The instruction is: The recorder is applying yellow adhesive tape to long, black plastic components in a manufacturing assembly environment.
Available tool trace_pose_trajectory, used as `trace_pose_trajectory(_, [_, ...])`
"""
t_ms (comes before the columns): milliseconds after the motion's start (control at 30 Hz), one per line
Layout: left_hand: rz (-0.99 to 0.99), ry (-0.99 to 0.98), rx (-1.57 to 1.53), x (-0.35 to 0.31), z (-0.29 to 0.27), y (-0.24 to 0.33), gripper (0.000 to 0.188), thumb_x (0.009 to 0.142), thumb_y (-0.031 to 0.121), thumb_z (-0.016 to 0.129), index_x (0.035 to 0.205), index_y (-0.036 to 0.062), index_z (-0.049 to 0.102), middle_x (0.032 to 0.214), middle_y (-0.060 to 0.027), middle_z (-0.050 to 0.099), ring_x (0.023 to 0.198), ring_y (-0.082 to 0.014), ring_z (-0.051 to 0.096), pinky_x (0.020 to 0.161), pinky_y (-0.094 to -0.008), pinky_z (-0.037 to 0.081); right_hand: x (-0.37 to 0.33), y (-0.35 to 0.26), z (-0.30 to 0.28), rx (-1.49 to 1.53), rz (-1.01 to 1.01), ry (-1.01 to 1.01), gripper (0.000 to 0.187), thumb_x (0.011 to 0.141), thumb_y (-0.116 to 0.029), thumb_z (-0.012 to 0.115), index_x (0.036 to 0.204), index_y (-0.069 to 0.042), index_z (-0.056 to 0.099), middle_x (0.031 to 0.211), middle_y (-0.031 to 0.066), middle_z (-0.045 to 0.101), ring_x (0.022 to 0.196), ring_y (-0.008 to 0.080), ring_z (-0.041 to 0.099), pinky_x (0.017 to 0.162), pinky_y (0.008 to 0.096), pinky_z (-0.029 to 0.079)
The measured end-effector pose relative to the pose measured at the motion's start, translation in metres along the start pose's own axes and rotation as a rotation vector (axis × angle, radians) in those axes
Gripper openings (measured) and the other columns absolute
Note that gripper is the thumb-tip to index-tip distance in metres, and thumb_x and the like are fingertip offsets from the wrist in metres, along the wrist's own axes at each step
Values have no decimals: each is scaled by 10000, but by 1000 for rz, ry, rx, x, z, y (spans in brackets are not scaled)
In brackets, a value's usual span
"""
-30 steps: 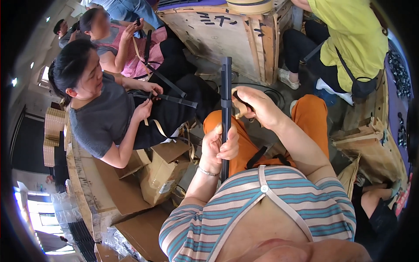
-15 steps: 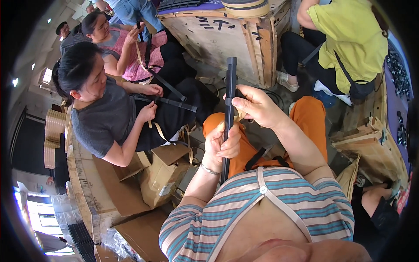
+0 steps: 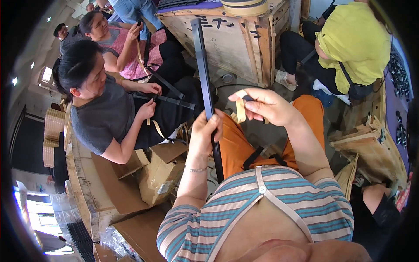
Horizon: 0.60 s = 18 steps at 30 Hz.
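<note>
A long, narrow black bar (image 3: 203, 65) stands up in front of me, tilted a little to the left at its top. My left hand (image 3: 206, 131) is wrapped round its lower part, and the bottom end reaches down to my shirt. To the right of the bar and apart from it, my right hand (image 3: 270, 108) is closed, thumb against fingers. In that pinch is a tan strip (image 3: 241, 111), its free end hanging beside the fingertips. A small dark piece (image 3: 248, 98) also shows at the thumb tip; its kind is unclear.
On the left, a person in a grey top (image 3: 104, 109) handles black strips. An open cardboard box (image 3: 161, 179) sits below. A wooden crate (image 3: 218, 48) stands ahead, with tan-and-black rolls (image 3: 245, 8) on top. At right are a person in yellow (image 3: 353, 48) and another crate (image 3: 371, 144).
The bar has risen and its top has swung left. My right hand has come off it and moved right with the tan strip. My left hand has shifted slightly left.
</note>
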<state>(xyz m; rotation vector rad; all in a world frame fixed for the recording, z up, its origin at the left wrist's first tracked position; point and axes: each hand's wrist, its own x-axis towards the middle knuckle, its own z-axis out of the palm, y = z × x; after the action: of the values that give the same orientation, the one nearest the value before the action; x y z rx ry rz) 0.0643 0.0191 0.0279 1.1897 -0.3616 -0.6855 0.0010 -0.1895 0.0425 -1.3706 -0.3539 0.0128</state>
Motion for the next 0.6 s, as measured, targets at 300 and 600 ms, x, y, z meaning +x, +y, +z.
trace_pose_trajectory(300, [-88, -159, 87, 19, 19, 17, 244, 794, 91, 633, 983, -12, 520, 703, -6, 540, 501, -46, 441, 454, -163, 338, -9, 5, 11, 79, 141, -252, 224, 936, -96, 354, 1116, -3, 449, 827, 51, 581, 624, 89, 522, 574, 188, 412])
trace_pose_trajectory(600, [-27, 38, 443, 12, 26, 20, 221, 739, -10, 634, 924, 3, 515, 773, -1, 539, 660, -55, 486, 601, -186, 419, -16, 0, 7, -33, 165, -161, 228, 932, -96, 333, 1124, -14, 427, 923, 94, 627, 646, 95, 596, 523, 177, 410])
